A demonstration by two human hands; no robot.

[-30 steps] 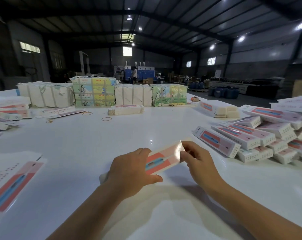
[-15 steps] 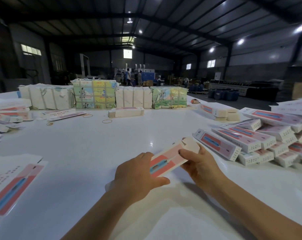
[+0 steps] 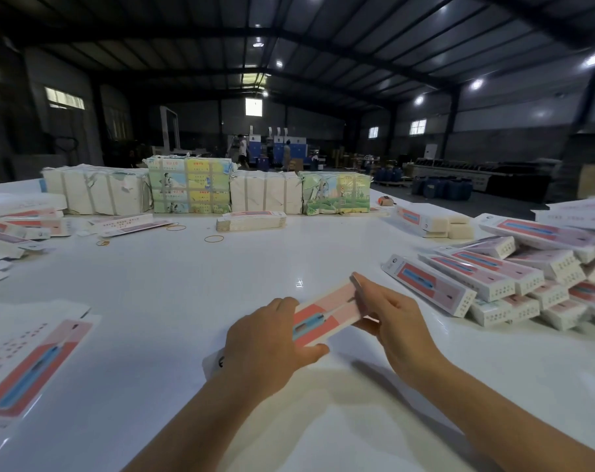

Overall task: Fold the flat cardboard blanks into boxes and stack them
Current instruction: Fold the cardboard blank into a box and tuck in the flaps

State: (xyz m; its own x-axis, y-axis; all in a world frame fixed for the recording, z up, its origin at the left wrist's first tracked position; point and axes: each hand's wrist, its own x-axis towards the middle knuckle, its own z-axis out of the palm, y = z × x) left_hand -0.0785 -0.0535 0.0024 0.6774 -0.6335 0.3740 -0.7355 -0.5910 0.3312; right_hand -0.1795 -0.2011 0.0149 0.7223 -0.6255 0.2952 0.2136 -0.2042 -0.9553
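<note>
A person's left hand (image 3: pixel 272 338) grips the near end of a pink-and-blue box (image 3: pixel 323 315) above the near middle of the white desk (image 3: pixel 187 284), thumb curled under it, while the right hand (image 3: pixel 388 318) pinches its far end, where the end flap (image 3: pixel 357 284), standing open half a second ago, now lies turned in against the fingers. By that sign the far end is being closed and this carton looks nearly formed, though whether the flap is fully tucked cannot be told. At the near left edge lies a flat blank (image 3: pixel 33 369), printed side up, waiting its turn. Toward the right edge, well apart from the hands, rests the heap of finished boxes (image 3: pixel 493 284), the likely destination. Farther back, rubber bands (image 3: pixel 214 238) dot the middle of the desk before a short stack of blanks (image 3: pixel 251 221), and wrapped bundles (image 3: pixel 190 185) line the far edge beneath a dim warehouse roof.
</note>
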